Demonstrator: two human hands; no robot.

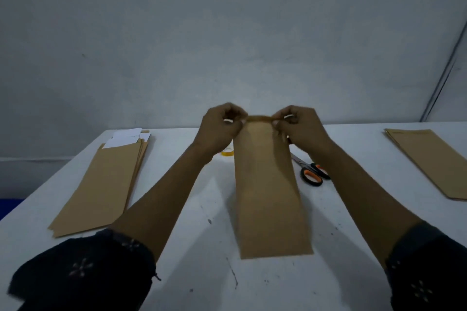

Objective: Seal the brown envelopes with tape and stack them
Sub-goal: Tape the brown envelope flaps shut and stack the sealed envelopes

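1. A long brown envelope (267,184) lies lengthwise in the middle of the white table (192,209), its near end flat on the surface and its far end lifted toward the hands.
2. The left hand (222,126) pinches the left corner of the envelope's far end, fingers curled round the folded flap (259,118).
3. The right hand (298,126) pinches the right corner of the same flap in the same way (the two hands are level, with the flap stretched between them).
4. A pile of brown envelopes (106,182) lies to the left, with white paper (126,136) showing at its far end.
5. A second stack (434,159) of brown envelopes lies at the right edge of the table.
6. A roll of yellow tape (227,153) sits just left of the held envelope, partly hidden by the left wrist.
7. Scissors (312,171) with orange-and-black handles lie just right of the envelope.
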